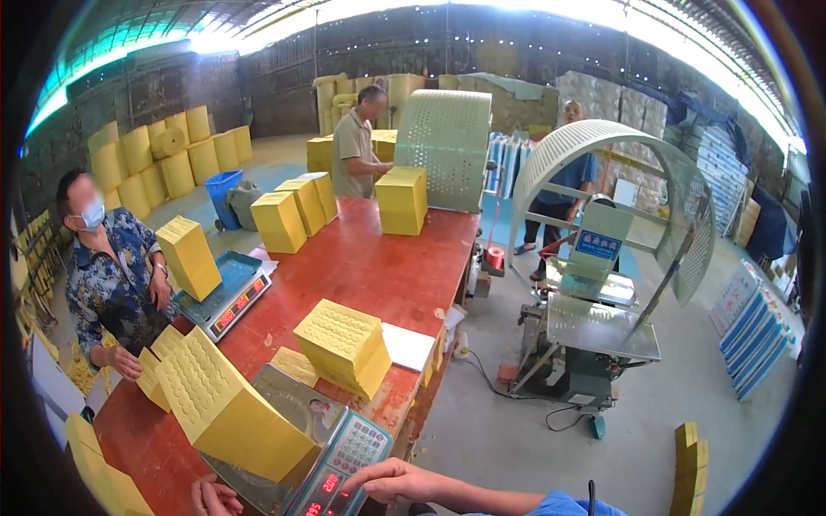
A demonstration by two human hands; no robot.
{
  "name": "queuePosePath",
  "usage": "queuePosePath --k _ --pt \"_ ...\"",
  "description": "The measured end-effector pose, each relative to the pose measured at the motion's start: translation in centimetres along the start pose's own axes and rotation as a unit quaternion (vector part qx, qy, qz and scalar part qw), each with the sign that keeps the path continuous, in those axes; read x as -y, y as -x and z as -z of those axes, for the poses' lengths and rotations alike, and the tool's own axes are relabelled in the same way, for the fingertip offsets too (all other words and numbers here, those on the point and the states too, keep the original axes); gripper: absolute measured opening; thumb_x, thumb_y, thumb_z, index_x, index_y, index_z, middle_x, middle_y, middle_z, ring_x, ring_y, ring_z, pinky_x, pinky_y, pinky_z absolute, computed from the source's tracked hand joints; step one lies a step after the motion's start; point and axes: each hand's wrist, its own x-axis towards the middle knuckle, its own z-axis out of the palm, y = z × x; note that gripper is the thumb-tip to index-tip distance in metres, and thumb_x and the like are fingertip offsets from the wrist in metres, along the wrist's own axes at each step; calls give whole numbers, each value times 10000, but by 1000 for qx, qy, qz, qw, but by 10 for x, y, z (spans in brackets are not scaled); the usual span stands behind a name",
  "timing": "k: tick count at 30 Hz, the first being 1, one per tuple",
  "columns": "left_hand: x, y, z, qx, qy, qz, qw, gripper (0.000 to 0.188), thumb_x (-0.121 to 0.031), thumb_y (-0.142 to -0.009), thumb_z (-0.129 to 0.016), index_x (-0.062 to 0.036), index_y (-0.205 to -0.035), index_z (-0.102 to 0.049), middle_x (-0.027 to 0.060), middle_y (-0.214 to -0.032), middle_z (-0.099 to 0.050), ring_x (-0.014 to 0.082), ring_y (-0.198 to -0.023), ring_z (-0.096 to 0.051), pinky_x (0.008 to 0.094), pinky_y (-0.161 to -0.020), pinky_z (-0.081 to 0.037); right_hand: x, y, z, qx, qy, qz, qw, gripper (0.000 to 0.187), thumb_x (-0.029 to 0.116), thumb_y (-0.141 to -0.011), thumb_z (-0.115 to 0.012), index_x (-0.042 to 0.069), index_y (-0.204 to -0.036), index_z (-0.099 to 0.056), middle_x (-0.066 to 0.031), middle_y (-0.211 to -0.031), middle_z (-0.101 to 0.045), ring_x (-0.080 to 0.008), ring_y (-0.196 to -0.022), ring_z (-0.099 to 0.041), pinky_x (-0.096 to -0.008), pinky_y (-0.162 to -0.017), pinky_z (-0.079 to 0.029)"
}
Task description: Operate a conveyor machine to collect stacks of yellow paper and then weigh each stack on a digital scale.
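One yellow stack (237, 414), wavy rows across its top

Yellow stack (245, 421), scalloped pattern; red tabletop (331, 267)

At the bottom centre, the right hand (396, 482) points a finger at a scale (357, 443); the left hand (215, 498) curls beside it. A yellow paper stack (232, 413) rests on the scale. A masked co-worker (112, 258) stands at left.
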Motion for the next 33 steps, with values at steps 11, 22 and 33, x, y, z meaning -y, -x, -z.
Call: queuePosePath --k 11,22,33 --pt "16 -13 -23 -49 47 -113 991 231 -195 -1005 -499 -29 -1023 -660 13 -693 -533 55 -566 -397 200 -488 -284 34 -18 43 20 30 -52 998 313 178 -948 -597 46 -1219 -682 37 -725 -572 -45 -646 -488 -220 -580 -385" --pt "22 27 13 -160 -2 -83 984 278 -204 -1015 -496 22 -1086 -641 57 -727 -589 79 -590 -453 210 -519 -321 19 -51 71 78 -43 1 996 403 264 -941 -615 -98 -1109 -666 34 -568 -468 -47 -481 -377 -231 -469 -282" --pt "11 -14 18 -74 -21 -90 993 300 -212 -1025 -453 10 -1109 -637 65 -805 -637 83 -633 -520 213 -561 -374 19 -58 61 62 -21 -13 998 347 220 -950 -608 -84 -1103 -678 32 -595 -461 -65 -534 -402 -243 -498 -326"
